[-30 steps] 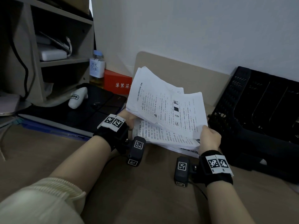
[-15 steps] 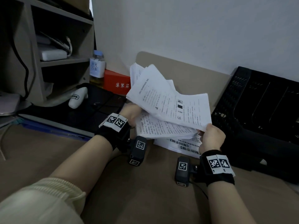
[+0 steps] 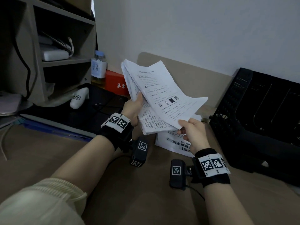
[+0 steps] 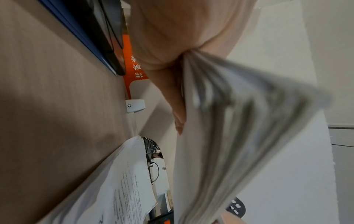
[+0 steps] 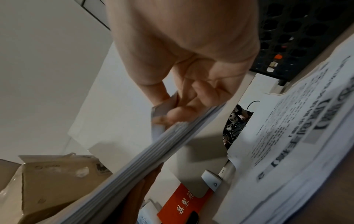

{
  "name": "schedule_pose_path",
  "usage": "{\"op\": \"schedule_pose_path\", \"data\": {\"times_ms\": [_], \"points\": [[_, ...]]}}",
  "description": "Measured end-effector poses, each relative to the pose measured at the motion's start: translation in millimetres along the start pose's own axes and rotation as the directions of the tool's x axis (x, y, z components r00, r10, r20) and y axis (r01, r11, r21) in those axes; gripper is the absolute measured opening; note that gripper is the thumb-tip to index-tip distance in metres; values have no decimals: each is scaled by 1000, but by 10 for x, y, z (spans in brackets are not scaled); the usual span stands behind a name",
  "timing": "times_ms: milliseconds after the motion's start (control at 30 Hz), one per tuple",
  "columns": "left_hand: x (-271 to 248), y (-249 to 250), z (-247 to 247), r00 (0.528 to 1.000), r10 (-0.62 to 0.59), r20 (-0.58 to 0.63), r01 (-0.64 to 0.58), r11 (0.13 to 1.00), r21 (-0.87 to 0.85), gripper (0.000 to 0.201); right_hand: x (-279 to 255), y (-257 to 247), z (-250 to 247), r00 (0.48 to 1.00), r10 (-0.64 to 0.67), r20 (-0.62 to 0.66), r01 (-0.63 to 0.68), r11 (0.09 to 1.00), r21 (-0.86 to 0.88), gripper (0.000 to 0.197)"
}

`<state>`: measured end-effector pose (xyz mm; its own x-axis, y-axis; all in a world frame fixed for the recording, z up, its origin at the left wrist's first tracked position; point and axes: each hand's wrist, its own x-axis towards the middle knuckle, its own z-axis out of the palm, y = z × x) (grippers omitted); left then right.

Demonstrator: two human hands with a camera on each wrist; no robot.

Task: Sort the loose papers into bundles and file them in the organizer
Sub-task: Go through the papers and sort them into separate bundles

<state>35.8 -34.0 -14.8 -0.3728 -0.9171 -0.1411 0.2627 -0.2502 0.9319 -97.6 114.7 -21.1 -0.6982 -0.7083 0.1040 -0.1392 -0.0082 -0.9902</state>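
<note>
A sheaf of printed white papers (image 3: 162, 98) is held up over the desk. My left hand (image 3: 135, 105) grips its left edge, thumb on the top page; in the left wrist view the fanned sheets (image 4: 229, 121) rise from that hand (image 4: 178, 97). My right hand (image 3: 188, 129) pinches the near right corner of the papers (image 5: 134, 159), thumb and fingers (image 5: 172, 112) closed on the edge. A second pile of papers (image 3: 173, 143) lies flat on the desk below. The black mesh organizer (image 3: 259, 114) stands to the right, its slots facing up.
A grey shelf unit (image 3: 48, 54) stands at the left with a black pad (image 3: 97, 111) and a white object (image 3: 79, 98) before it. A bottle (image 3: 98, 67) and a red box (image 3: 115, 82) sit by the wall. Brown desk surface (image 3: 146, 200) lies near me.
The sheaf has been lifted and tilted more upright toward the left. My right hand slid inward along its lower edge, uncovering more of the pile lying on the desk.
</note>
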Motion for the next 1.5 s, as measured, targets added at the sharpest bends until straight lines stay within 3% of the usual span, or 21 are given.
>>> {"op": "schedule_pose_path", "data": {"times_ms": [267, 433, 567, 667, 800, 933, 1100, 1167, 1267, 1400, 1500], "points": [[48, -8, -25, 996, 12, 84, -13, 1000, 17, 87, -68, -52, 100, 985, 26, 168, -24, 1000, -9, 15], [48, -25, -27, 995, 47, 89, -49, 999, 15, 91, -156, -109, 174, 935, 87, 343, -86, 996, -19, 21], [143, -94, -38, 994, 52, 91, -57, 997, 50, 114, -184, -123, 211, 908, 105, 405, -100, 994, -35, 28], [82, -63, -15, 990, 58, 128, -68, 995, 77, 92, -197, -128, 227, 905, 100, 414, -83, 995, -59, 29], [-5, -29, 5, 983, 40, 180, -54, 996, 72, 97, -209, -130, 227, 905, 87, 416, -64, 996, -69, 32], [-137, 20, 56, 980, 93, 175, -83, 994, -67, 48, -206, -139, 228, 887, 82, 455, -55, 996, -73, 29], [-88, -25, 49, 986, 87, 144, -62, 984, -170, 44, -197, -108, 213, 865, 97, 492, -54, 994, -99, 32], [-96, -20, 50, 984, 112, 139, -85, 979, -186, 41, -202, -114, 196, 881, 116, 459, -60, 989, -135, 38], [-84, 16, 39, 983, 147, 107, -123, 970, -208, 40, -168, -106, 123, 944, 168, 283, -123, 978, -167, 45], [-70, 88, -9, 980, 187, 71, -168, 963, -209, 44, -59, -25, 35, 977, 213, 5, -213, 977, 22, 23], [-100, 144, -21, 976, 199, 92, -173, 957, -231, 40, 2, 46, -20, 967, 241, -85, -224, 960, 169, 34]]}}
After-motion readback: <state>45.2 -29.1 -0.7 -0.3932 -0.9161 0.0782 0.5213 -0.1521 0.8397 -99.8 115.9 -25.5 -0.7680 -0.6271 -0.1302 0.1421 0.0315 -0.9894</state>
